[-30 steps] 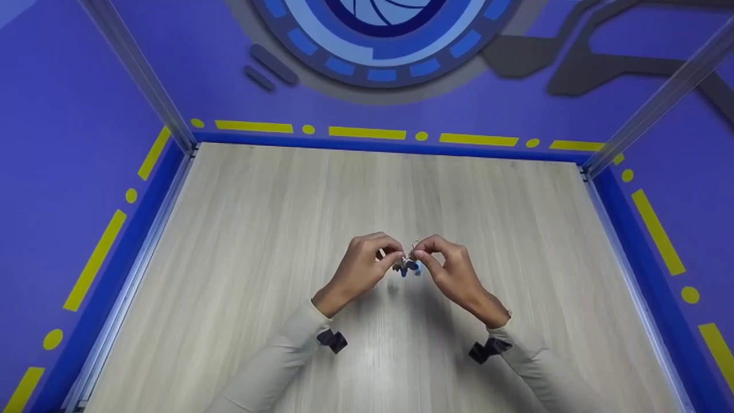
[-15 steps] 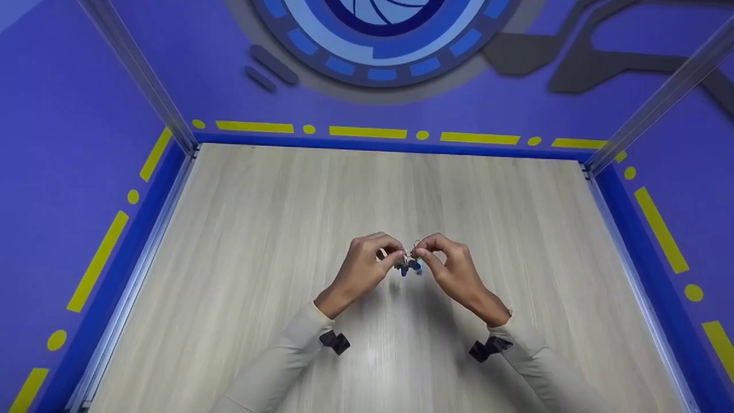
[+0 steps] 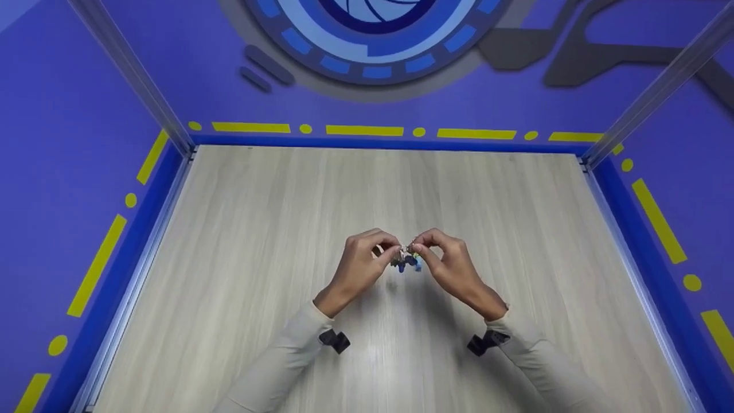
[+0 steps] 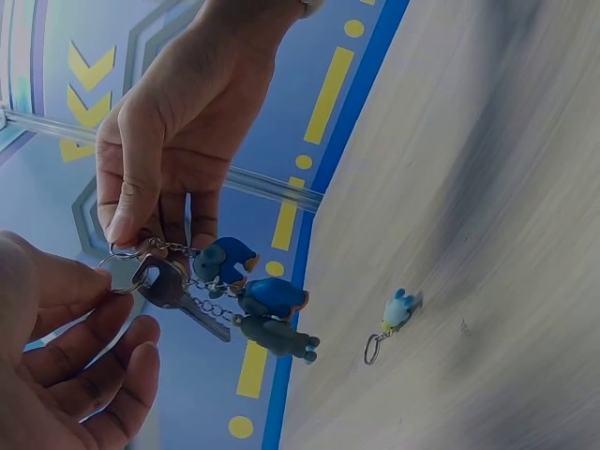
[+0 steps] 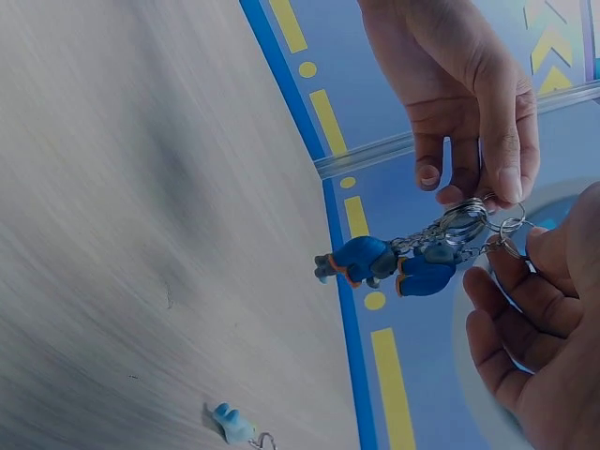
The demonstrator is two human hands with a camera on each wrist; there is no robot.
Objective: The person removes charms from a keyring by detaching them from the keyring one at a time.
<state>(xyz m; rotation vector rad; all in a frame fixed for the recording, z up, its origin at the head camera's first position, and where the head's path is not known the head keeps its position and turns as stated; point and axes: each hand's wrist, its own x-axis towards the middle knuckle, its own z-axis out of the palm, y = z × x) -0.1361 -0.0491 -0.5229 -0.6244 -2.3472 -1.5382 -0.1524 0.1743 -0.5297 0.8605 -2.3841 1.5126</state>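
In the head view, my left hand and right hand meet fingertip to fingertip above the table. My left thumb and forefinger pinch a metal key ring carrying a key. Close beside it, my right thumb and fingers pinch a linked ring with a short chain. Several small blue and grey animal keychain figures dangle on chains below the fingers. A separate light blue figure keychain, with its own small ring, lies on the table below.
The pale wood-grain table is bounded by purple-blue panels with yellow markings at the back and sides. Metal posts stand at the back corners. A black wrist camera sits on the left sleeve, another on the right.
Both hands keep pinching the rings close together, with only slight finger shifts. The head view has tilted a little.
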